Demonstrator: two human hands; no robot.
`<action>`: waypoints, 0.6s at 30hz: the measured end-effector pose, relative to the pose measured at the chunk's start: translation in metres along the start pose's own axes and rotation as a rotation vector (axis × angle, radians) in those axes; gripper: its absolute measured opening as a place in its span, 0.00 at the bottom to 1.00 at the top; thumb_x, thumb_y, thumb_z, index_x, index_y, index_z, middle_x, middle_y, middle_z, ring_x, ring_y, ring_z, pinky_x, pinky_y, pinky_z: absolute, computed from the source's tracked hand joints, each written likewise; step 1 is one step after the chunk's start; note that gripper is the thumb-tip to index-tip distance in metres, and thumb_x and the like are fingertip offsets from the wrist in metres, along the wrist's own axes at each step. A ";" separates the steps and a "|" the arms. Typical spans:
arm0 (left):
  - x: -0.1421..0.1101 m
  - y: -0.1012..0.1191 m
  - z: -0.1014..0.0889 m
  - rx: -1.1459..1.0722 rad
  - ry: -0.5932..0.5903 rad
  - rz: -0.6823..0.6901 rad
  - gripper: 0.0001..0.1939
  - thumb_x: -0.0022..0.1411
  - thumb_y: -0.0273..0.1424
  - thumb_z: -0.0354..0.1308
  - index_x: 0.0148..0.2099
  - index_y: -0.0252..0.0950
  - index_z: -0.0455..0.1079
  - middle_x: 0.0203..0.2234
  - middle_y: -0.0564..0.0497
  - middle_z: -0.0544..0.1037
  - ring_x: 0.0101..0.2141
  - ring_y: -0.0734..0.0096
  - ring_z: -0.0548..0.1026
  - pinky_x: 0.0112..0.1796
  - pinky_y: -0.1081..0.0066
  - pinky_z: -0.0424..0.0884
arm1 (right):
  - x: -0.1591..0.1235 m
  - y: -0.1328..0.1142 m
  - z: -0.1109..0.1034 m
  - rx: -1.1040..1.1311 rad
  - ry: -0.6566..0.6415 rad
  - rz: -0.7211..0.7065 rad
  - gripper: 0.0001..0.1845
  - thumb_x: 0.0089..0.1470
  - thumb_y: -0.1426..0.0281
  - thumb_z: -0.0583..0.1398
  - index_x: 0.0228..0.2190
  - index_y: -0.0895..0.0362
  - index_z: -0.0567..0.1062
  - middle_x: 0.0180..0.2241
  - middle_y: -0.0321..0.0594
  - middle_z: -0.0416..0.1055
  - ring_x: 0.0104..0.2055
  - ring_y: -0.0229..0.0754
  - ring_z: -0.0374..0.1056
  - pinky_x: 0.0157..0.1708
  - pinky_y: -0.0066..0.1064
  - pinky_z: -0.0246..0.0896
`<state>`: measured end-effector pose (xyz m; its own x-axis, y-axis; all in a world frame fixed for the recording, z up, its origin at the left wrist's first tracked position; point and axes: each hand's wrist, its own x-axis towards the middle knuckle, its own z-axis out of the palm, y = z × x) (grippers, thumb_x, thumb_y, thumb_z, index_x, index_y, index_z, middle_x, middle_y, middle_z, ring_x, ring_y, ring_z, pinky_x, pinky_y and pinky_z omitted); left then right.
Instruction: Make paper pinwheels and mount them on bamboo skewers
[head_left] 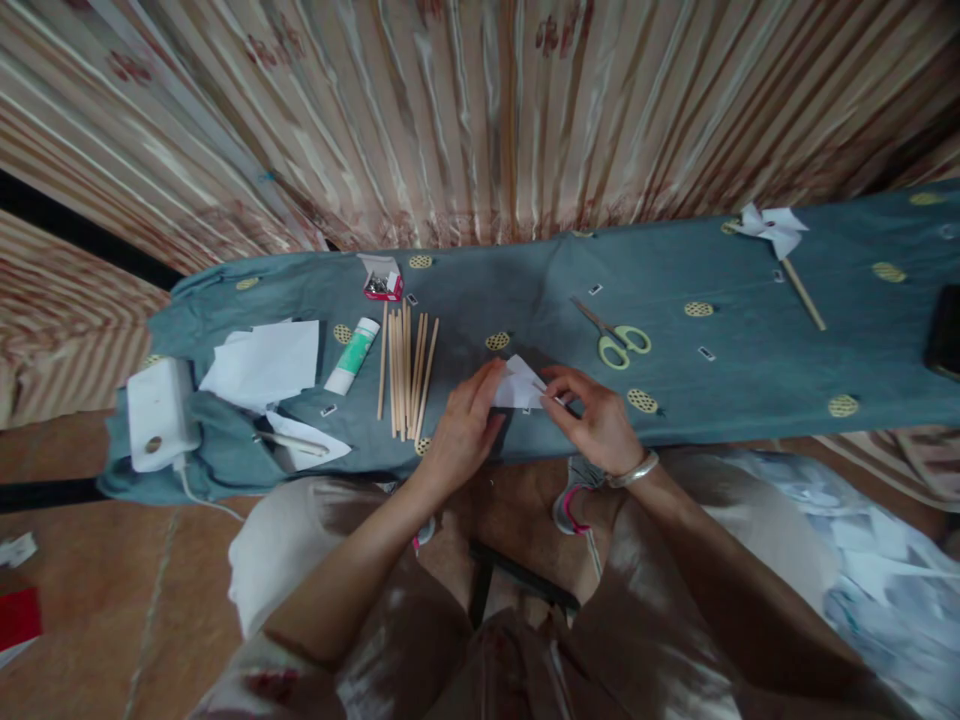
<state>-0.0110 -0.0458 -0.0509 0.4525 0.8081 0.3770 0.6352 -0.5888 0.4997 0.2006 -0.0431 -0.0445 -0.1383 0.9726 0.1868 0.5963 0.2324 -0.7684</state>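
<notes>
A small folded piece of white paper point(517, 385) is held between my two hands near the table's front edge. My left hand point(466, 418) grips its left side, thumb below and fingers on top. At its right side, my right hand point(592, 415), with a silver bracelet at the wrist, pinches the paper's edge. Beyond the hands lie scissors point(616, 342) with light green handles. To the left, several thin wooden sticks point(407, 370) lie side by side. A finished paper pinwheel point(776, 235) on a stick rests at the far right.
Left of the sticks are a green-and-white glue stick point(352, 356), a small red box point(383, 282) of metal pins, and stacked white paper sheets point(270, 362). A white device point(160, 415) with a cable sits at the left end. A dark object point(946, 333) lies at the right edge.
</notes>
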 end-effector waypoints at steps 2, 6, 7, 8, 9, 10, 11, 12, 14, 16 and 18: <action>0.007 0.006 -0.003 0.026 -0.004 0.050 0.30 0.69 0.24 0.46 0.70 0.37 0.44 0.61 0.37 0.65 0.61 0.60 0.65 0.56 0.58 0.67 | -0.003 -0.008 -0.003 -0.043 0.004 -0.044 0.03 0.57 0.69 0.58 0.31 0.53 0.72 0.42 0.42 0.78 0.34 0.43 0.73 0.41 0.36 0.68; 0.015 0.013 -0.008 0.083 0.001 0.145 0.23 0.70 0.23 0.44 0.66 0.33 0.53 0.54 0.40 0.73 0.54 0.64 0.71 0.51 0.64 0.69 | -0.007 -0.018 -0.010 -0.046 -0.073 -0.120 0.05 0.58 0.67 0.58 0.33 0.53 0.74 0.35 0.41 0.78 0.33 0.43 0.72 0.39 0.34 0.67; 0.015 0.014 -0.009 0.096 0.005 0.164 0.22 0.70 0.23 0.44 0.65 0.33 0.55 0.52 0.40 0.74 0.52 0.65 0.73 0.50 0.65 0.69 | -0.007 -0.019 -0.012 -0.016 -0.124 -0.124 0.06 0.58 0.67 0.58 0.34 0.54 0.75 0.35 0.40 0.78 0.34 0.42 0.72 0.38 0.34 0.67; 0.015 0.014 -0.009 0.108 0.006 0.180 0.21 0.70 0.22 0.44 0.64 0.32 0.57 0.50 0.41 0.75 0.50 0.66 0.74 0.49 0.65 0.68 | -0.007 -0.019 -0.014 0.020 -0.183 -0.124 0.08 0.58 0.68 0.57 0.35 0.54 0.76 0.35 0.40 0.79 0.35 0.42 0.73 0.39 0.33 0.67; 0.015 0.014 -0.010 0.120 0.005 0.192 0.20 0.70 0.22 0.44 0.62 0.31 0.59 0.48 0.41 0.76 0.48 0.66 0.74 0.49 0.65 0.68 | -0.006 -0.019 -0.016 0.054 -0.238 -0.122 0.10 0.59 0.69 0.55 0.36 0.54 0.77 0.36 0.39 0.79 0.36 0.42 0.74 0.40 0.33 0.67; 0.015 0.014 -0.010 0.129 0.003 0.201 0.19 0.70 0.22 0.44 0.61 0.32 0.61 0.45 0.43 0.77 0.46 0.66 0.75 0.48 0.65 0.68 | -0.005 -0.018 -0.018 0.083 -0.279 -0.117 0.12 0.59 0.70 0.53 0.36 0.54 0.77 0.37 0.39 0.79 0.38 0.42 0.75 0.41 0.33 0.67; 0.014 0.014 -0.011 0.136 0.001 0.209 0.19 0.70 0.22 0.45 0.60 0.32 0.63 0.44 0.44 0.77 0.45 0.67 0.75 0.48 0.65 0.68 | -0.004 -0.016 -0.020 0.103 -0.301 -0.107 0.14 0.59 0.72 0.52 0.37 0.53 0.78 0.39 0.38 0.80 0.40 0.42 0.75 0.43 0.33 0.67; 0.014 0.013 -0.012 0.141 0.003 0.216 0.18 0.70 0.22 0.45 0.59 0.33 0.64 0.42 0.45 0.77 0.44 0.67 0.75 0.48 0.65 0.68 | -0.003 -0.014 -0.021 0.113 -0.307 -0.091 0.16 0.58 0.73 0.51 0.37 0.53 0.79 0.39 0.38 0.80 0.41 0.42 0.75 0.43 0.33 0.67; 0.014 0.011 -0.014 0.152 0.027 0.240 0.15 0.70 0.23 0.48 0.55 0.35 0.68 0.41 0.47 0.78 0.42 0.68 0.75 0.48 0.64 0.67 | -0.002 -0.009 -0.023 0.121 -0.290 -0.041 0.18 0.56 0.74 0.51 0.39 0.54 0.80 0.38 0.37 0.80 0.37 0.41 0.75 0.41 0.33 0.68; 0.014 0.007 -0.017 0.172 0.061 0.270 0.11 0.69 0.25 0.51 0.49 0.36 0.72 0.39 0.49 0.79 0.40 0.68 0.75 0.48 0.62 0.67 | -0.003 -0.004 -0.024 0.124 -0.279 0.011 0.19 0.56 0.74 0.51 0.40 0.54 0.80 0.33 0.36 0.80 0.31 0.39 0.73 0.35 0.31 0.67; 0.014 0.003 -0.019 0.202 0.071 0.279 0.09 0.69 0.24 0.51 0.43 0.36 0.73 0.37 0.50 0.80 0.38 0.68 0.74 0.49 0.60 0.67 | -0.004 -0.001 -0.024 0.114 -0.260 0.047 0.18 0.57 0.72 0.53 0.41 0.55 0.81 0.29 0.36 0.79 0.28 0.38 0.72 0.31 0.29 0.66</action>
<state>-0.0151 -0.0368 -0.0293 0.5863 0.6093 0.5338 0.6074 -0.7667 0.2081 0.2193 -0.0479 -0.0295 -0.3199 0.9475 -0.0023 0.5159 0.1721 -0.8392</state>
